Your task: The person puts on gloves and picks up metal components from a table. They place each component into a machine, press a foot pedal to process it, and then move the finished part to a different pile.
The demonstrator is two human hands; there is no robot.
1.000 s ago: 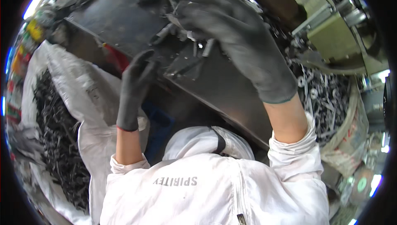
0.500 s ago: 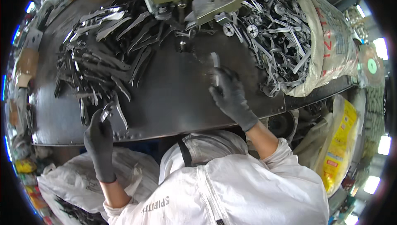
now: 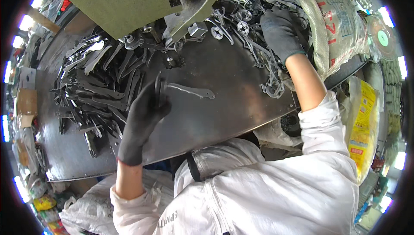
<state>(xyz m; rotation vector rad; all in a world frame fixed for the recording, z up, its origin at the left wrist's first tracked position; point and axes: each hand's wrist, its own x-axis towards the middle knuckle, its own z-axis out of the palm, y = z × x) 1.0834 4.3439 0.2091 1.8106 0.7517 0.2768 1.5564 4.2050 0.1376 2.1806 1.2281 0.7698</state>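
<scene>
My left hand (image 3: pixel 148 112), in a dark grey glove, is closed near the middle of the metal table, in front of the machine. A slim, curved metal handle (image 3: pixel 192 91) with a hole at its end sticks out to the right from its fingers. My right hand (image 3: pixel 280 32), gloved alike, reaches into a pile of grey metal levers (image 3: pixel 263 56) spilling from the sack mouth. Its fingertips are lost among the levers, so its grip is hidden. Left of my left hand lies a heap of dark and shiny metal handles (image 3: pixel 92 92).
A green machine head (image 3: pixel 125 2) overhangs the far middle of the table (image 3: pixel 215 118), with a small metal post (image 3: pixel 170 58) beneath it. A woven sack (image 3: pixel 321 23) lies at the right. Below the edge stand a yellow-and-white bag (image 3: pixel 362 123) and a white sack (image 3: pixel 90 205).
My left hand has come from the heap's near edge toward the middle, now with a handle. My right hand has gone from mid-table to the lever pile. The view has shifted.
</scene>
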